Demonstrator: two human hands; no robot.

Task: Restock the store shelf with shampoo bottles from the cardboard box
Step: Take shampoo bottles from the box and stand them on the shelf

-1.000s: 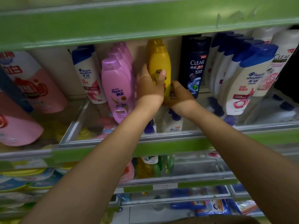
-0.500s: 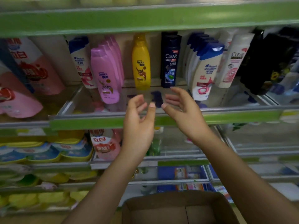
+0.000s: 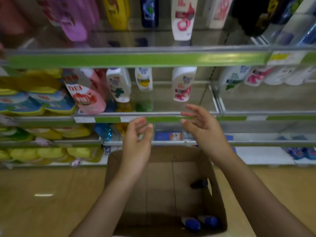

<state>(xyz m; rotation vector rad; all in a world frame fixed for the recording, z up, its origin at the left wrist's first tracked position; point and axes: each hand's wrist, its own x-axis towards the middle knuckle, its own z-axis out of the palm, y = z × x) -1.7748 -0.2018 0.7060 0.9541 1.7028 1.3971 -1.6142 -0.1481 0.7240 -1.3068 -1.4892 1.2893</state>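
Both bare hands up over the open brown cardboard box (image 3: 171, 170), neither holding anything. Left hand (image 3: 136, 144): fingers loosely curled, thumb near the fingertips, empty. Right hand (image 3: 203, 132): fingers spread and relaxed, palm turned toward the left hand, empty. The two hands are near each other but apart.

Box is plain corrugated card with matte walls and an oval hand slot in its right wall; it stands on smooth tan wood-look flooring (image 3: 51, 194). Inside, at 5 o'clock on the box floor, two white plastic shampoo bottles with rounded blue caps (image 3: 198, 223) lie on their sides, just beside each other. A dark cap-like shape sits by the hand slot at 3 o'clock; too dim to identify.

Store shelf with glossy green price strip and metal rail (image 3: 136, 59) runs across at 12 o'clock. Standing on it, left to right: purple plastic bottle (image 3: 73, 19), yellow plastic bottle (image 3: 118, 12), dark blue bottle (image 3: 148, 12), white bottle with pink swirl label (image 3: 183, 17). All are smooth and glossy, blurred, with tops cut off by the frame edge.

Next shelf down: pink soft refill pouch (image 3: 87, 96) at 10 o'clock, white bottles to its right. Flat yellow and blue soft packs (image 3: 30, 100) stacked at 9 o'clock.
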